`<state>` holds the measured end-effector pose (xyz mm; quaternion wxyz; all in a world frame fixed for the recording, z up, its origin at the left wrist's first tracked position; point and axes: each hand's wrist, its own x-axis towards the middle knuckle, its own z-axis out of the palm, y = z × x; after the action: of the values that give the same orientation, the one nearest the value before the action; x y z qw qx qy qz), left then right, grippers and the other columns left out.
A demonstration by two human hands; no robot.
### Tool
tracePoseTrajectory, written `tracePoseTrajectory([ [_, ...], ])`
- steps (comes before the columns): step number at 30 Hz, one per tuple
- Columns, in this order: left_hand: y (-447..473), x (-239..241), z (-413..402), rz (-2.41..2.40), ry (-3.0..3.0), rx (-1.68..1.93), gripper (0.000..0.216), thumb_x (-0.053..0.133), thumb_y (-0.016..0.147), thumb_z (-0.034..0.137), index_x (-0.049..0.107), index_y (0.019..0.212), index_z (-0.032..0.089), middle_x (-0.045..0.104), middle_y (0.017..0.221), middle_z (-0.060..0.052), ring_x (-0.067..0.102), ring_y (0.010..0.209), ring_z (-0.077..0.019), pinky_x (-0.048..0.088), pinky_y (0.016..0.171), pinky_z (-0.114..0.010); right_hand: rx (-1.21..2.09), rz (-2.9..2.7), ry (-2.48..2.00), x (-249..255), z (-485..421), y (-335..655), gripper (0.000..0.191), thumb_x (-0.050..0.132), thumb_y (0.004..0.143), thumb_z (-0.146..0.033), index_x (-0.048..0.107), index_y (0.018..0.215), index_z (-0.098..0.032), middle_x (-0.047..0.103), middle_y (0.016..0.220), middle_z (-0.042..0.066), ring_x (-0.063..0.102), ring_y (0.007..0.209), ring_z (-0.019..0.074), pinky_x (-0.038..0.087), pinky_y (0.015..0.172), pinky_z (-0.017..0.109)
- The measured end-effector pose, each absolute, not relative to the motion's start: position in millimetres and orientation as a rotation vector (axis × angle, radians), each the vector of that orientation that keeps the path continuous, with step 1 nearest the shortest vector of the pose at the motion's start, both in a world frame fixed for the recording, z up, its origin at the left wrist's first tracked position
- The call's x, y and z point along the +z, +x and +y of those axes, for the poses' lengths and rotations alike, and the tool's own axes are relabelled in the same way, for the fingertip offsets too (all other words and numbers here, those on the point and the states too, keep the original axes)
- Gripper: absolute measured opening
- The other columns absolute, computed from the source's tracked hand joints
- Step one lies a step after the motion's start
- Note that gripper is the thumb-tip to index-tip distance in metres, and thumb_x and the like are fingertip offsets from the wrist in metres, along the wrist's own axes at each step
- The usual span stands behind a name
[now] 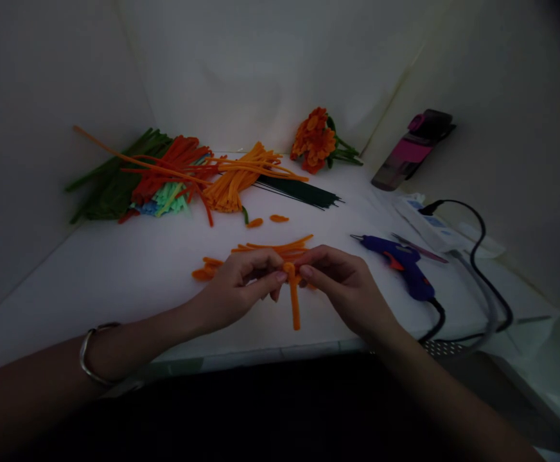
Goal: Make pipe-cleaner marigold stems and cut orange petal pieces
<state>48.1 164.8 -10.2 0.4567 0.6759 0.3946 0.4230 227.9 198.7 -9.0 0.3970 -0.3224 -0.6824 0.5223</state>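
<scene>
Both hands meet over the front of the white table, pinching an orange pipe cleaner (295,308). Its upper end is bent into a small curl between my fingertips, and the straight tail hangs down. My left hand (248,282) grips the curl from the left with thumb and fingers. From the other side my right hand (335,279) holds it with thumb and forefinger. Just behind the hands lie loose orange pipe cleaners (273,246). Several bent orange pieces (205,273) rest left of my left hand, and two small orange loops (279,218) lie farther back.
Bundles of green (111,186), red (169,167) and orange pipe cleaners (236,183) lie at the back left beside dark green stems (304,192). Orange flowers (316,141) lean on the wall. A blue glue gun (405,260), tweezers (424,250), power strip (427,221) and bottle (408,154) are right.
</scene>
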Motion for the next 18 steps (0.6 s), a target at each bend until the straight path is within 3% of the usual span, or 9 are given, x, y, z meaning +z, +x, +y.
tracePoseTrajectory([
  [6, 47.5, -10.5, 163.4, 0.932, 1.712, 1.061, 0.011, 0.05, 0.085, 0.021, 0.058, 0.08, 0.015, 0.054, 0.067, 0.001, 0.05, 0.06, -0.0089, 0.041, 0.056, -0.021, 1.527, -1.547, -0.726, -19.5, 196.9, 221.5, 0.004, 0.068, 0.074, -0.024, 0.065, 0.074, -0.021, 0.062, 0.075, -0.001, 0.054, 0.065, 0.0091, 0.046, 0.059, 0.022],
  [11, 47.2, -12.1, 165.7, 0.885, 1.691, 1.042, 0.009, 0.052, 0.082, 0.017, 0.058, 0.075, 0.014, 0.054, 0.065, 0.001, 0.051, 0.06, -0.0092, 0.042, 0.057, -0.02, 1.597, -1.487, -0.701, -17.3, 189.4, 218.5, 0.013, 0.072, 0.069, -0.02, 0.061, 0.075, -0.021, 0.062, 0.076, -0.002, 0.058, 0.068, 0.0104, 0.049, 0.064, 0.024],
  [18, 48.2, -14.1, 171.4, 0.866, 1.521, 1.102, 0.01, 0.053, 0.084, 0.023, 0.057, 0.082, 0.015, 0.057, 0.077, -0.001, 0.053, 0.074, -0.0107, 0.042, 0.068, -0.022, 1.409, -1.497, -0.771, -21.9, 195.0, 218.4, 0.012, 0.069, 0.072, -0.024, 0.058, 0.075, -0.02, 0.059, 0.072, -0.001, 0.057, 0.067, 0.0111, 0.049, 0.062, 0.024],
])
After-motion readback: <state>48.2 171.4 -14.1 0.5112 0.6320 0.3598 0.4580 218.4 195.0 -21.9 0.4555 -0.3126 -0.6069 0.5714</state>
